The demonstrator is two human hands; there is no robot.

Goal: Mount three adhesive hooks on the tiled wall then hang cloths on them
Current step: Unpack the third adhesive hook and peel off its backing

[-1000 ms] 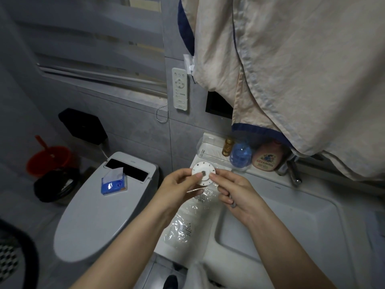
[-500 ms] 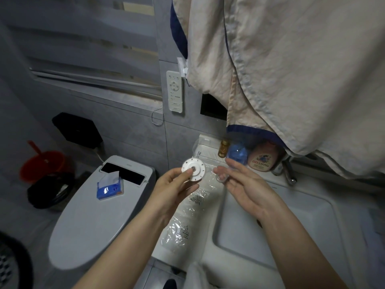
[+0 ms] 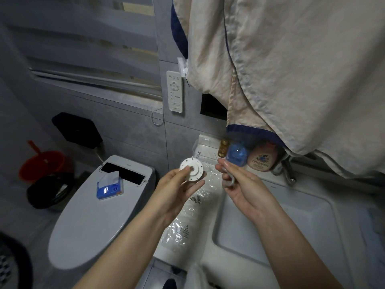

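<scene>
Left hand: the left hand is turned palm up, fingers partly curled, with the round white hook base pinched between thumb and fingertips.
Hook base: a flat white disc with raised letters round its rim and a small metal centre, its face tilted toward the camera, held above the left edge of the washbasin counter.
Right hand: the right hand is loosely closed round a curved white hook piece, thumb and forefinger meeting at its upper end.
Gap: the two hands are near each other but apart; disc and hook piece do not touch.
Below the hands: crinkled clear plastic packaging with printed warning triangles lies on the counter, left of the basin bowl.
Far side of counter: a small amber bottle, a blue round container and a pink lotion bottle stand in a row against the wall, with a chrome tap to their right.
Above: a large cream cloth with dark blue trim hangs down over the right half of the scene.
Wall: a white remote control is fixed to the grey tiled wall.
Left: a closed toilet has a blue tissue pack on its lid; farther left are a red bucket and a black bin.
</scene>
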